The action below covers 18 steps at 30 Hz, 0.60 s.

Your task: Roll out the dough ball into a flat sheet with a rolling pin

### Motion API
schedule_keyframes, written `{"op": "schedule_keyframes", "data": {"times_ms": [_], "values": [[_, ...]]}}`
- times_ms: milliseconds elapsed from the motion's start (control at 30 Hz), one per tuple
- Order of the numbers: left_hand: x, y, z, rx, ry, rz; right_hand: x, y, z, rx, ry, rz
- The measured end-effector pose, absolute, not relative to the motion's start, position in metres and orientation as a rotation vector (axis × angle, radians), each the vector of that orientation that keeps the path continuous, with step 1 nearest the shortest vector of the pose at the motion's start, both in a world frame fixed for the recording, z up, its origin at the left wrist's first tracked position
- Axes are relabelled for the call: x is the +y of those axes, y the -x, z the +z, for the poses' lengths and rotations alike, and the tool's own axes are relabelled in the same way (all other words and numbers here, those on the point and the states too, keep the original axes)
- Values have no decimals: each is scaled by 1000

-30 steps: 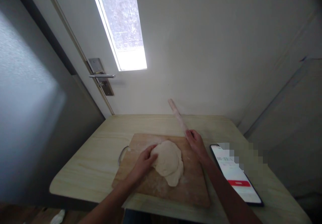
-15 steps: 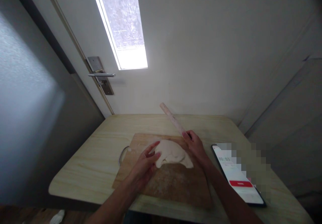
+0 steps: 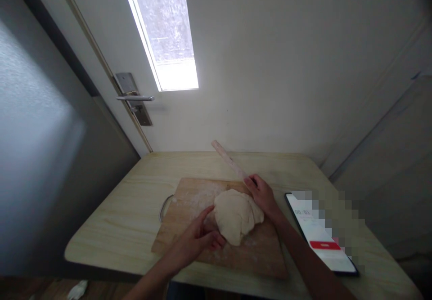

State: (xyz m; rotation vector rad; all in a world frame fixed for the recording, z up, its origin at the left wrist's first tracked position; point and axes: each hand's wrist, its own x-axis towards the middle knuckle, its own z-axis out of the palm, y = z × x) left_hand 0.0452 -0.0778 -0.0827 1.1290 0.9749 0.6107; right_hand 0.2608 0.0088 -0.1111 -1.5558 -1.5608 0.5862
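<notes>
A pale sheet of dough (image 3: 236, 214) lies folded on a floured wooden cutting board (image 3: 189, 201). My left hand (image 3: 199, 236) rests at the dough's near left edge, its fingers curled and pinching that edge. My right hand (image 3: 262, 194) is closed round the near end of a wooden rolling pin (image 3: 227, 159). The pin slants up and away to the left above the table's far side, and that hand touches the dough's far right edge.
The board has a metal handle (image 3: 163, 206) on its left and sits on a light wooden table (image 3: 118, 228). A lit phone (image 3: 322, 237) lies on the table to the right. Behind are a white door with a lever handle (image 3: 135, 98) and a narrow window.
The dough has been turned and gathered toward the board's right middle. My left hand moved nearer to me along the dough's edge. The rolling pin tilted lower and further left.
</notes>
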Motion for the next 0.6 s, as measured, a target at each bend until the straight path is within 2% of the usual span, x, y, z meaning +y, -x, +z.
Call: {"op": "schedule_keyframes", "data": {"times_ms": [100,233,433,600], "values": [[-77,-47,-74,1082,-1390,629,6,-260,-110,-1618,1517,599],[-67,-40,-51,1340,-1739,832,-6,-259,-98,-1744,1406,565],[-40,-26,-22,1452,-2320,1007,-41,-272,-77,-2136,1417,96],[-28,-36,-48,1447,-2488,724,-62,-283,-96,-2381,1445,-332]]}}
